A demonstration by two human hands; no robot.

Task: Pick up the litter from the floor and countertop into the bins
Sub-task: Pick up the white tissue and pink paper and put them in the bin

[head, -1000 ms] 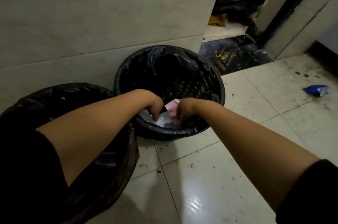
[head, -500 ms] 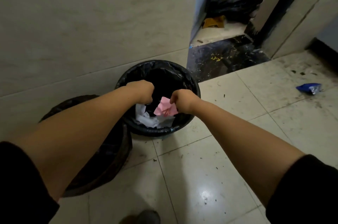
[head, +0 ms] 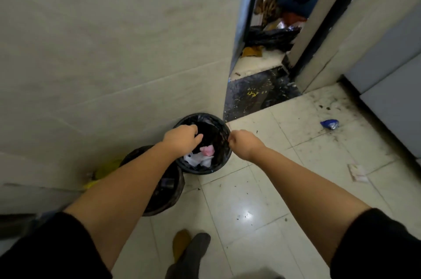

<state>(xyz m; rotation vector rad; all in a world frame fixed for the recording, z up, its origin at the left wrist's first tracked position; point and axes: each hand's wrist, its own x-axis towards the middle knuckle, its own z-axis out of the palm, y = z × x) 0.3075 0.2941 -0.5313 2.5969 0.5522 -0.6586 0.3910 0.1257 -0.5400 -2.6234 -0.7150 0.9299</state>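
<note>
A round bin with a black liner (head: 222,166) stands on the floor against the wall. Crumpled pink paper (head: 207,150) and white paper (head: 197,160) lie inside it. My left hand (head: 182,139) hovers over the bin's left side with its fingers curled and nothing in them. At the bin's right rim is my right hand (head: 242,144), closed in a fist with nothing visible in it. A second black-lined bin (head: 166,194) sits just left of the first, partly hidden by my left forearm.
A blue wrapper (head: 329,124) and a flat scrap of paper (head: 357,173) lie on the tiled floor to the right. Something yellow (head: 102,174) rests by the wall behind the second bin. A doorway (head: 262,94) opens onto a cluttered room. My foot (head: 190,253) is at the bottom.
Both hands have come up out of the bin, and the pink and white paper stays inside. The view has pulled back and up, showing more floor.
</note>
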